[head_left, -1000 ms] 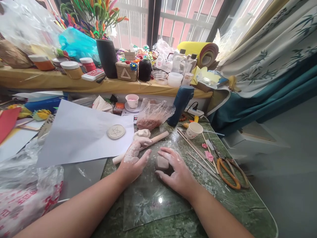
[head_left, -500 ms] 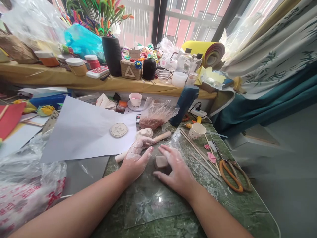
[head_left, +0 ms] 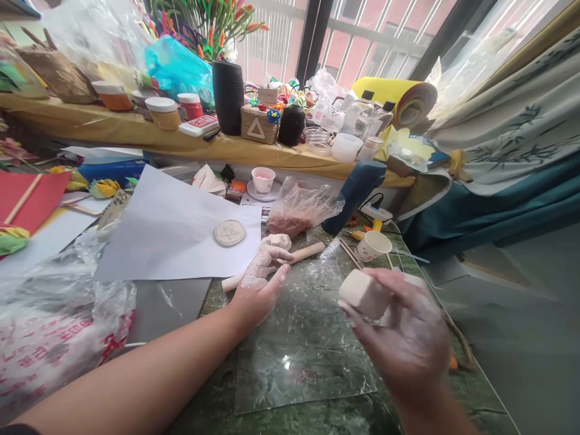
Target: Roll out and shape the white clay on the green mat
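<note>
My right hand (head_left: pixel 412 320) holds a pale grey block of clay (head_left: pixel 362 293) between thumb and fingers, raised above the right side of a clear sheet (head_left: pixel 308 350). White powder covers both palms. My left hand (head_left: pixel 260 278) lies open with fingers apart, at the wooden rolling pin (head_left: pixel 308 251); its fingers cover the pin's middle. Just beyond them is a whitish lump of clay (head_left: pixel 276 241). A round clay disc (head_left: pixel 229 232) with a star scratched into it rests on white paper (head_left: pixel 176 229) to the left.
A bag of reddish-brown clay (head_left: pixel 290 223) and a dark blue cylinder (head_left: pixel 356 196) stand behind the sheet. A paper cup (head_left: pixel 374 246) is at the right, beyond my right hand. Crumpled plastic (head_left: pixel 67 338) lies at the left. A crowded shelf (head_left: pixel 181 148) runs along the window.
My right hand has picked the clay block up off the clear sheet and carried it up and to the right. My left hand stays by the rolling pin. The view has shifted slightly left.
</note>
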`<state>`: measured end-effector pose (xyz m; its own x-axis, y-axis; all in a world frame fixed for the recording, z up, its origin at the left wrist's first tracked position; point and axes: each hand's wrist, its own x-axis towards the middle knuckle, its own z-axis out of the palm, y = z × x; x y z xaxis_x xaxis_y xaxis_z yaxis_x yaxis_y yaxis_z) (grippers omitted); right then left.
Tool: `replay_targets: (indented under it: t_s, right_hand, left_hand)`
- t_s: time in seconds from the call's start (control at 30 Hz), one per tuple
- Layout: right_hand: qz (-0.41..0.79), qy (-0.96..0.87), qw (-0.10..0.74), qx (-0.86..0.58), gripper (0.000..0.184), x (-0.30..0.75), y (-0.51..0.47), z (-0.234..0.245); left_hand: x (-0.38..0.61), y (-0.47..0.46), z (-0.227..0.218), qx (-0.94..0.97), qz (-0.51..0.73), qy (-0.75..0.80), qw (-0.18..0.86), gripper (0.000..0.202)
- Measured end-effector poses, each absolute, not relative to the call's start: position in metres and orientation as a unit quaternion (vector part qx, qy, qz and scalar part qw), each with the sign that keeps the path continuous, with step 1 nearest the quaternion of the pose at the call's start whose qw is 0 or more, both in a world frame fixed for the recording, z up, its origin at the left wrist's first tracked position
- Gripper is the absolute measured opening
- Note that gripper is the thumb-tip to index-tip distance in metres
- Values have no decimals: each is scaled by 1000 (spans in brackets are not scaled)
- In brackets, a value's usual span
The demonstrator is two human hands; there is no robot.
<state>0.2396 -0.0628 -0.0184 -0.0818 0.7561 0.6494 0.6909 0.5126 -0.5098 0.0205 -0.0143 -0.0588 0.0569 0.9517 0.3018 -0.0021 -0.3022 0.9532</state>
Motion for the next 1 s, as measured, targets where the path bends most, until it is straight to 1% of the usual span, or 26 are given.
replay_targets:
  t_s: [0.07, 0.13, 0.23, 0.3, 0.43, 0.5, 0.57, 0.63, 0.7, 0.73, 0.77, 0.8, 0.83, 0.87, 0.9, 0.93, 1.0]
  right_hand:
    - [93, -784, 390, -474, 57, 235, -64, -31]
    - [146, -814, 319, -464, 66, 229, -66, -47]
    - [182, -802, 303, -482, 75, 223, -67, -62]
    - [203, -799, 299, -481, 71, 221, -66, -67]
    - [251, -797, 289, -466, 50, 220, -63, -73]
    - [245, -797, 310, -456, 44, 222, -63, -69]
    - [211, -789, 351, -457, 43, 226, -65, -56]
    - [156, -759, 417, -475, 45, 230, -66, -39]
    - [100, -710, 502, -484, 49, 233, -66, -26]
    - [86, -689, 532, -484, 50, 233, -65, -24]
    - [87, -685, 540, -481, 50, 232, -65, -26]
    - [102, -699, 521, -479, 51, 230, -64, -31]
    - [127, -723, 479, -481, 52, 228, -64, -38]
    - [151, -753, 419, -484, 55, 227, -64, -47]
    - [162, -771, 373, -491, 60, 226, -64, -57]
    - [160, -771, 355, -503, 62, 225, -64, -65]
    - [150, -762, 356, -519, 64, 227, -65, -75]
  left_hand:
    - [21, -14, -58, 579, 558, 403, 438, 12]
    - [21, -14, -59, 578, 557, 400, 443, 11]
    - [20, -13, -65, 584, 550, 396, 447, 10]
    - [20, -12, -69, 587, 545, 398, 448, 11]
    - [19, -10, -70, 603, 518, 422, 436, 11]
    - [19, -11, -68, 623, 506, 421, 422, 11]
    - [19, -11, -65, 640, 497, 416, 412, 11]
    - [20, -12, -63, 646, 492, 415, 411, 12]
    - [20, -13, -62, 645, 490, 415, 414, 12]
    - [19, -13, -62, 642, 491, 416, 416, 12]
    - [19, -13, -63, 638, 493, 417, 419, 12]
    - [18, -12, -64, 634, 496, 418, 421, 12]
    - [18, -12, -65, 630, 500, 417, 422, 12]
    - [17, -12, -65, 628, 504, 415, 423, 12]
    - [17, -12, -66, 629, 504, 413, 424, 12]
    - [17, -12, -66, 631, 504, 411, 424, 12]
    - [17, -12, -66, 635, 498, 410, 426, 13]
